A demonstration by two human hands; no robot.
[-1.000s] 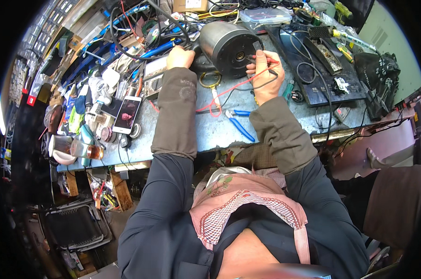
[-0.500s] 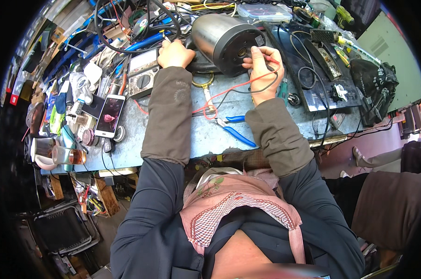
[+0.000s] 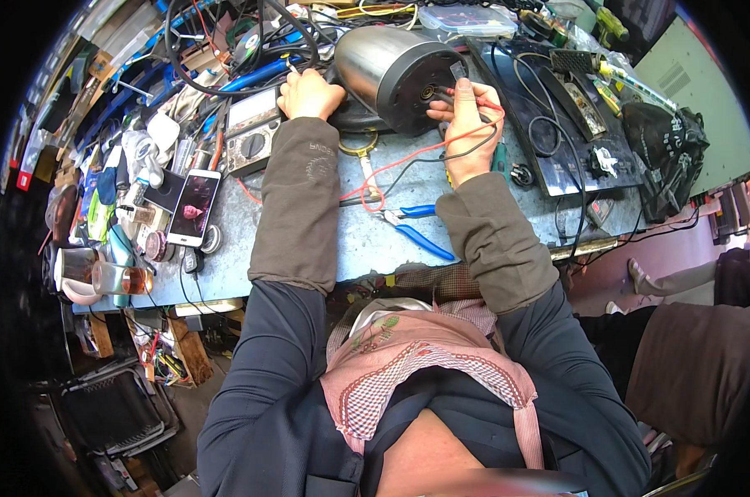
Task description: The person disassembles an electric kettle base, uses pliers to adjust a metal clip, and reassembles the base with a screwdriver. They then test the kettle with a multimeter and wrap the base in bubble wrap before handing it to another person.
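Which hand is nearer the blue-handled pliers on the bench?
Right. The right hand is up by the kettle, above the pliers; the left hand is farther off, up-left.

You had a steel electric kettle point(image 3: 389, 73) lying on its side on the blue-grey workbench, base turned toward you, with red and black multimeter probes point(image 3: 456, 96) pressed against its underside contacts.
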